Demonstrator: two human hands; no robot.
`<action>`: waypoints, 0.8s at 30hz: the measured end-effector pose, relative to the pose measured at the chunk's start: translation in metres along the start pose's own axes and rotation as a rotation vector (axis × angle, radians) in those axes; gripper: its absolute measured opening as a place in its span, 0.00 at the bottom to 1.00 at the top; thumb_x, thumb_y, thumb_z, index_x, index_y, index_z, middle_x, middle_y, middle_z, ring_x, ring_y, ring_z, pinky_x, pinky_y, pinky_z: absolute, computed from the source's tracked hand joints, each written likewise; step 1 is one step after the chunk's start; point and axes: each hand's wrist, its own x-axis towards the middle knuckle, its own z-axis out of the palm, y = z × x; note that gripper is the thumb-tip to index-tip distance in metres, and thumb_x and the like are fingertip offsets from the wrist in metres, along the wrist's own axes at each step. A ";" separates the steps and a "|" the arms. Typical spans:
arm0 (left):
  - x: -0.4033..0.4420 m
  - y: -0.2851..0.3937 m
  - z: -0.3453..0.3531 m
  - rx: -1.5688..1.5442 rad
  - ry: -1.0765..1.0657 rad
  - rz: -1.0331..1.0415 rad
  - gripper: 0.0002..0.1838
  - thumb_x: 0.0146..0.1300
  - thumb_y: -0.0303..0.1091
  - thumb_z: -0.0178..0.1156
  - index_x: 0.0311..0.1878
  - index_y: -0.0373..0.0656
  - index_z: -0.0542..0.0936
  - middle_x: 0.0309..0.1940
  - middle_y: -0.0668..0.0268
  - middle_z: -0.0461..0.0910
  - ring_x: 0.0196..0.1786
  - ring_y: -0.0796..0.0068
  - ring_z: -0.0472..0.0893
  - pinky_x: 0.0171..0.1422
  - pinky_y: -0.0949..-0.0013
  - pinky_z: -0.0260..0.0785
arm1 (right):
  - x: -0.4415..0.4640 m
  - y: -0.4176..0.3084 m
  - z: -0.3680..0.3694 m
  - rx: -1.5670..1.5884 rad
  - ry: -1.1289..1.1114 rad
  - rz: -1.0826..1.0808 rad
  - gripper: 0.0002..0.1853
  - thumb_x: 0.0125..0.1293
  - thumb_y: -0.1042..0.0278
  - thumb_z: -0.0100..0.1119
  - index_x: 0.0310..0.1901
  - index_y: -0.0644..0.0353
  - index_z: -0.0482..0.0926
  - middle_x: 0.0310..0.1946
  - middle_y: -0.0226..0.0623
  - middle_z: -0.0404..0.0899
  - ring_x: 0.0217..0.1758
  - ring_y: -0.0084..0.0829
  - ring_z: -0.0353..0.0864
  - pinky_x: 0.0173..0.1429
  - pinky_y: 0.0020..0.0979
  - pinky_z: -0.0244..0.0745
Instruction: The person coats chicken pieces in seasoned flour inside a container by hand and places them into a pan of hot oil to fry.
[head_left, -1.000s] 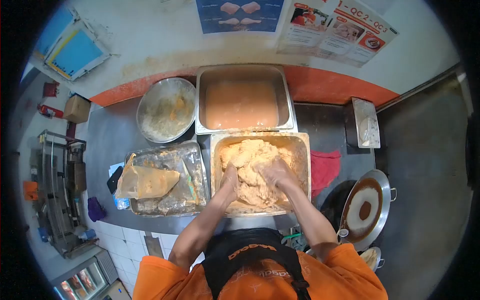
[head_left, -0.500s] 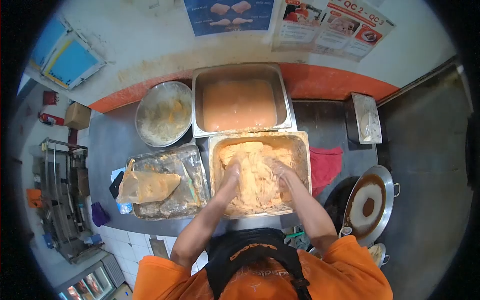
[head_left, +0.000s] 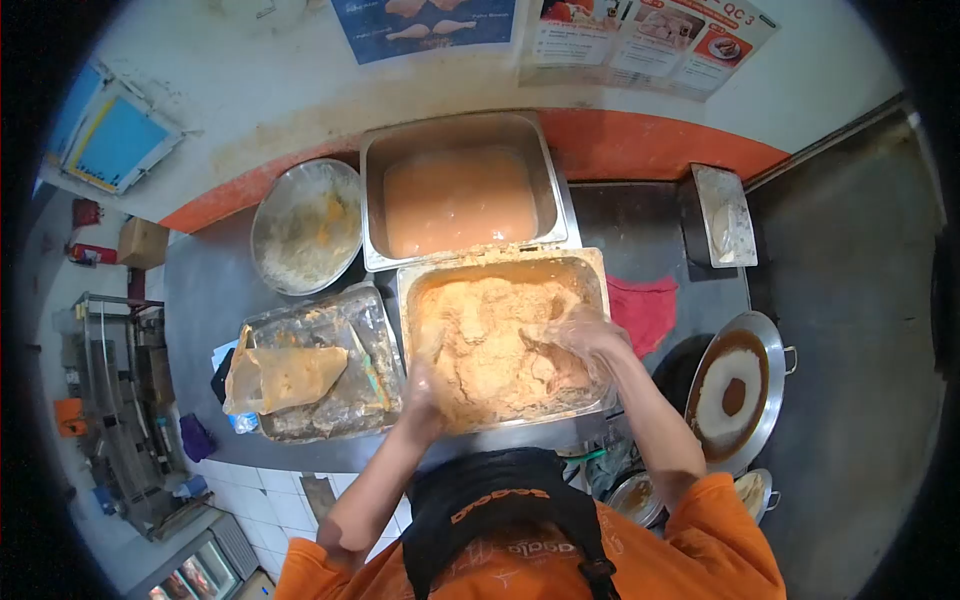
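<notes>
A deep steel pan (head_left: 606,290) holds a heap of pale orange breading flour (head_left: 490,340), with lumpy, coated pieces partly buried in it. My left hand (head_left: 424,388) is at the pan's left side, its fingers stretched out and somewhat blurred. On the right, my right hand (head_left: 583,335) hovers over or touches the flour with its fingers extended toward the middle; motion smears them. Both hands are dusted with flour, and neither shows anything gripped. Directly behind stands another steel pan (head_left: 372,200) of cloudy orange liquid (head_left: 460,200).
Left of the flour pan lies a messy metal tray (head_left: 310,425) with a plastic bag (head_left: 290,380) and a green-handled utensil (head_left: 374,378). Behind it is a round bowl (head_left: 300,230). A red cloth (head_left: 645,312), a small steel container (head_left: 728,225) and a large round pan (head_left: 740,395) stand right.
My hands have moved apart, left hand toward the near left side and right hand toward the right. Flour heaped between them has dropped and spread. The camera view has shifted slightly.
</notes>
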 end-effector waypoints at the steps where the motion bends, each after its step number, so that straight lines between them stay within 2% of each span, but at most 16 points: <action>1: 0.020 -0.008 -0.016 0.042 0.017 -0.038 0.29 0.76 0.54 0.47 0.68 0.41 0.71 0.61 0.57 0.78 0.58 0.62 0.82 0.62 0.56 0.78 | 0.030 0.016 0.024 -0.083 0.011 -0.050 0.37 0.61 0.36 0.63 0.58 0.62 0.81 0.52 0.53 0.84 0.59 0.43 0.82 0.66 0.36 0.73; 2: 0.040 -0.015 -0.033 0.083 0.033 -0.077 0.32 0.75 0.57 0.47 0.69 0.41 0.70 0.60 0.57 0.79 0.57 0.62 0.83 0.61 0.57 0.79 | 0.077 0.038 0.055 -0.173 0.030 -0.105 0.37 0.60 0.36 0.63 0.58 0.62 0.81 0.52 0.53 0.84 0.59 0.43 0.82 0.66 0.36 0.74; 5: 0.068 -0.021 -0.037 0.192 0.095 -0.115 0.34 0.77 0.59 0.44 0.72 0.40 0.66 0.60 0.58 0.78 0.54 0.64 0.83 0.58 0.60 0.80 | 0.061 -0.002 0.078 0.227 0.218 -0.206 0.33 0.63 0.42 0.62 0.59 0.62 0.81 0.51 0.51 0.85 0.57 0.44 0.83 0.64 0.37 0.76; 6: 0.072 -0.021 -0.027 0.201 0.151 -0.058 0.34 0.76 0.59 0.45 0.71 0.40 0.67 0.58 0.58 0.79 0.53 0.64 0.83 0.57 0.61 0.80 | 0.061 -0.011 0.089 0.472 0.293 -0.228 0.32 0.63 0.45 0.63 0.60 0.61 0.80 0.53 0.51 0.84 0.58 0.44 0.83 0.64 0.37 0.75; 8: 0.062 -0.025 -0.019 0.215 0.287 0.030 0.34 0.75 0.59 0.48 0.69 0.40 0.69 0.54 0.58 0.81 0.50 0.65 0.84 0.56 0.61 0.80 | 0.034 -0.030 0.085 0.581 0.371 -0.236 0.29 0.64 0.50 0.64 0.61 0.61 0.78 0.51 0.49 0.85 0.54 0.42 0.83 0.61 0.38 0.76; 9: 0.066 -0.023 -0.018 0.230 0.231 -0.001 0.35 0.75 0.61 0.47 0.69 0.40 0.69 0.55 0.58 0.80 0.51 0.64 0.83 0.57 0.60 0.80 | -0.012 -0.054 0.053 0.428 0.394 -0.235 0.28 0.64 0.53 0.65 0.61 0.60 0.78 0.48 0.47 0.86 0.49 0.40 0.83 0.57 0.40 0.77; 10: 0.063 -0.025 -0.023 0.244 0.189 -0.045 0.36 0.74 0.62 0.47 0.69 0.40 0.69 0.56 0.58 0.79 0.52 0.64 0.83 0.58 0.58 0.79 | -0.023 -0.055 0.047 0.339 0.339 -0.199 0.28 0.63 0.55 0.66 0.62 0.60 0.77 0.49 0.47 0.85 0.50 0.40 0.83 0.57 0.39 0.77; 12: 0.049 -0.031 -0.035 0.253 0.102 -0.062 0.36 0.74 0.62 0.47 0.70 0.40 0.68 0.58 0.57 0.79 0.55 0.62 0.82 0.61 0.56 0.78 | -0.028 -0.044 0.046 0.226 0.167 -0.113 0.31 0.62 0.61 0.68 0.65 0.61 0.74 0.56 0.50 0.81 0.56 0.42 0.82 0.61 0.38 0.76; 14: 0.028 -0.020 -0.033 0.244 -0.022 0.025 0.35 0.74 0.59 0.48 0.71 0.39 0.67 0.60 0.57 0.78 0.58 0.59 0.81 0.63 0.54 0.77 | -0.043 -0.046 0.037 0.176 0.169 -0.197 0.31 0.60 0.60 0.69 0.64 0.62 0.75 0.59 0.52 0.81 0.60 0.44 0.82 0.63 0.37 0.76; 16: 0.012 -0.005 -0.028 0.238 -0.149 0.118 0.35 0.73 0.56 0.50 0.72 0.39 0.66 0.62 0.56 0.77 0.61 0.57 0.80 0.65 0.52 0.75 | -0.074 -0.065 0.018 0.183 0.330 -0.398 0.30 0.60 0.52 0.69 0.58 0.63 0.80 0.53 0.51 0.84 0.57 0.42 0.84 0.60 0.38 0.77; 17: 0.012 -0.004 -0.028 0.160 -0.117 0.047 0.35 0.73 0.56 0.50 0.72 0.39 0.66 0.62 0.56 0.77 0.61 0.57 0.80 0.65 0.51 0.75 | -0.072 -0.063 0.012 0.215 0.385 -0.465 0.30 0.59 0.48 0.69 0.55 0.64 0.82 0.51 0.51 0.85 0.55 0.41 0.85 0.58 0.39 0.78; 18: 0.012 -0.003 -0.028 0.079 -0.080 -0.021 0.36 0.72 0.57 0.51 0.72 0.38 0.66 0.63 0.56 0.76 0.61 0.57 0.80 0.65 0.51 0.75 | -0.039 -0.032 0.010 0.302 0.386 -0.461 0.31 0.59 0.43 0.68 0.53 0.64 0.83 0.49 0.51 0.86 0.54 0.41 0.85 0.57 0.40 0.78; 19: 0.012 -0.002 -0.028 -0.003 -0.037 -0.086 0.37 0.72 0.58 0.51 0.72 0.38 0.66 0.63 0.55 0.76 0.61 0.57 0.80 0.65 0.50 0.75 | -0.023 -0.027 0.007 0.231 0.362 -0.393 0.32 0.58 0.40 0.67 0.51 0.63 0.84 0.47 0.50 0.87 0.53 0.41 0.86 0.56 0.40 0.78; 21: 0.037 0.000 -0.026 0.071 0.024 -0.182 0.37 0.72 0.58 0.51 0.73 0.39 0.65 0.64 0.55 0.75 0.62 0.58 0.79 0.66 0.51 0.74 | 0.002 -0.029 0.000 -0.075 0.278 -0.192 0.34 0.57 0.34 0.65 0.47 0.63 0.86 0.43 0.49 0.87 0.50 0.41 0.86 0.53 0.40 0.79; 23: 0.066 0.003 -0.022 0.150 0.079 -0.271 0.37 0.73 0.59 0.50 0.74 0.41 0.64 0.65 0.55 0.74 0.63 0.59 0.79 0.68 0.52 0.73 | 0.017 -0.038 0.004 -0.318 0.229 -0.121 0.33 0.57 0.35 0.65 0.47 0.62 0.86 0.44 0.48 0.87 0.49 0.42 0.86 0.52 0.39 0.78; 24: 0.070 0.000 -0.023 0.191 0.110 -0.320 0.37 0.74 0.59 0.50 0.75 0.42 0.63 0.65 0.55 0.73 0.63 0.60 0.78 0.68 0.53 0.73 | 0.026 -0.037 0.014 -0.327 0.228 -0.180 0.31 0.57 0.38 0.66 0.49 0.61 0.85 0.46 0.47 0.87 0.49 0.41 0.86 0.52 0.39 0.78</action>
